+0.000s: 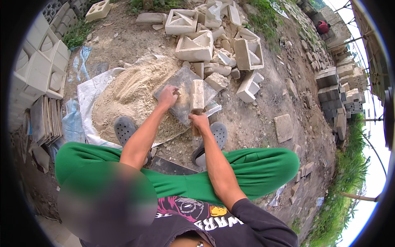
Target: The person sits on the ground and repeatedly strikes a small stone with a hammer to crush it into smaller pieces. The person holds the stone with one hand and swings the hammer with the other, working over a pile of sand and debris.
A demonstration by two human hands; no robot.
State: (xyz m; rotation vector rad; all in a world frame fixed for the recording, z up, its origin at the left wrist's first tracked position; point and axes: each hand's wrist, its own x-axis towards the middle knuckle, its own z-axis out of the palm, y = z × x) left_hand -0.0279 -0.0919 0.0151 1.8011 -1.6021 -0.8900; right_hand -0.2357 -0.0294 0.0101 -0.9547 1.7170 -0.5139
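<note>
My right hand (199, 123) is closed round the short handle of a mallet. The block-shaped mallet head (197, 95), coated in pale dust, is over a flat grey slab (183, 111). At the slab's left part, my left hand (168, 97) has its fingers curled down. Whatever is under those fingertips is hidden. Pale crumbs lie on the slab between my hands. Left of the slab, a heap of sandy powder (127, 94) spreads over a white sheet (85, 92).
Broken cream-coloured decorative blocks (195, 47) are piled beyond the slab. Stacked pale blocks (41, 66) and upright thin boards (43, 123) line the left side. A flat stone (283, 128) lies on the dirt at right, with grey blocks (329, 94) farther off. My grey clogs (124, 128) flank the slab's near side.
</note>
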